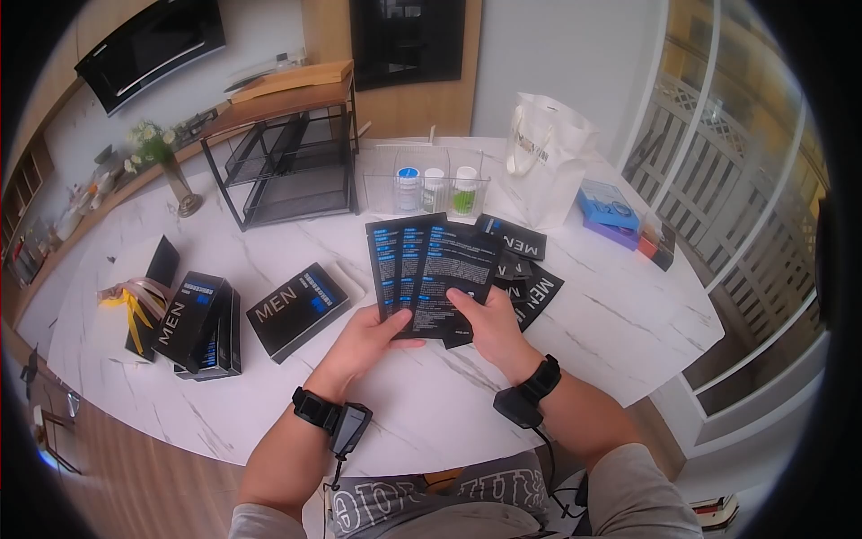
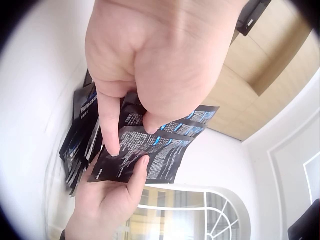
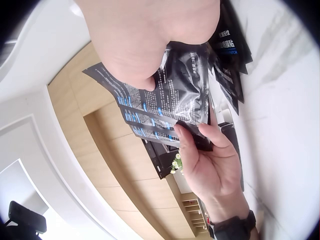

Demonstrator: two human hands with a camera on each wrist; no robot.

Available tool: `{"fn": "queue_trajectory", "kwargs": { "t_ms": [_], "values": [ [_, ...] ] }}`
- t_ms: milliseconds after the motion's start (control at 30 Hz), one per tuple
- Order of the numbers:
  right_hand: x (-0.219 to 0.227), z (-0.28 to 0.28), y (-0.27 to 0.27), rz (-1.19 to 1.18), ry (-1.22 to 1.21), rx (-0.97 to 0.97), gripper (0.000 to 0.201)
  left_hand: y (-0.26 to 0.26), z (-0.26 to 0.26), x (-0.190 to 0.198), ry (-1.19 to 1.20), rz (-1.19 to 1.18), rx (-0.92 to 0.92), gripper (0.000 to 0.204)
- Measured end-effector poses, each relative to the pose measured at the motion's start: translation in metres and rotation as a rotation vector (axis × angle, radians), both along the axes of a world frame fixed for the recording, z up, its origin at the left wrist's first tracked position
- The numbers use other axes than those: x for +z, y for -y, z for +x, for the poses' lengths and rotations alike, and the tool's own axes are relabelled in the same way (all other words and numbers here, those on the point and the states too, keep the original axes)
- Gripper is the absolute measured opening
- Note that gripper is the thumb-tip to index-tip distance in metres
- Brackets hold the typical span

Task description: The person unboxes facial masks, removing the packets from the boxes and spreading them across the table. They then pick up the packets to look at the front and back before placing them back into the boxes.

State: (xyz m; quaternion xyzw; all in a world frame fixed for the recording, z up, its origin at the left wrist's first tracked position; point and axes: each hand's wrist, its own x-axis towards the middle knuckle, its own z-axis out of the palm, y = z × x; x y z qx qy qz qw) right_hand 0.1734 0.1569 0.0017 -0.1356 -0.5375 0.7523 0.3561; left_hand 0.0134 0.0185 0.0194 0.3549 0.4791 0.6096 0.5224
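Observation:
Three black foil sachets (image 1: 458,269) with white and blue print are fanned out upright over the table. My left hand (image 1: 370,337) pinches their lower left corner, thumb on the printed face. On the other side my right hand (image 1: 494,328) grips the lower right edge, its thumb (image 1: 465,304) across the front sachet. Both thumbs press the print in the left wrist view, where the right hand (image 2: 110,202) appears below. Behind the right hand, several more black sachets (image 1: 541,289) marked MEN lie in a loose, overlapping pile.
A black MEN box (image 1: 296,310) lies left of my hands, with more black boxes (image 1: 193,323) stacked beyond it near a yellow ribbon (image 1: 139,310). Farther back stand a mesh rack (image 1: 296,171), a clear bin (image 1: 382,193) with bottles, a white paper bag (image 1: 543,171) and a blue box (image 1: 609,207).

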Motion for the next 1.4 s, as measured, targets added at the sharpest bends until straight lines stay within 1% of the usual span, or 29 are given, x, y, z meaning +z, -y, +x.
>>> {"fn": "queue_trajectory", "kwargs": {
  "t_ms": [233, 333, 833, 933, 1400],
  "values": [
    [-0.0006, 0.0, -0.0008, 0.015, 0.014, -0.006, 0.025, -0.0005, 0.0018, 0.003, 0.024, -0.02, 0.021, 0.031],
    [-0.0013, -0.0006, -0.0011, 0.028, 0.022, -0.021, 0.025, -0.0018, 0.0028, -0.001, 0.001, -0.002, 0.049, 0.026],
    [-0.0008, -0.0001, -0.0007, 0.05, 0.02, -0.027, 0.024, -0.0015, 0.0017, -0.0018, -0.024, 0.002, 0.042, 0.025],
    [0.0005, 0.0001, 0.0005, 0.04, 0.026, -0.029, 0.024, -0.0019, 0.0001, -0.0037, -0.044, 0.0, 0.034, 0.028],
    [0.0073, 0.0017, 0.002, 0.052, 0.01, -0.031, 0.025, -0.0015, 0.0043, 0.0004, -0.037, -0.033, 0.092, 0.026]
  ]
}}
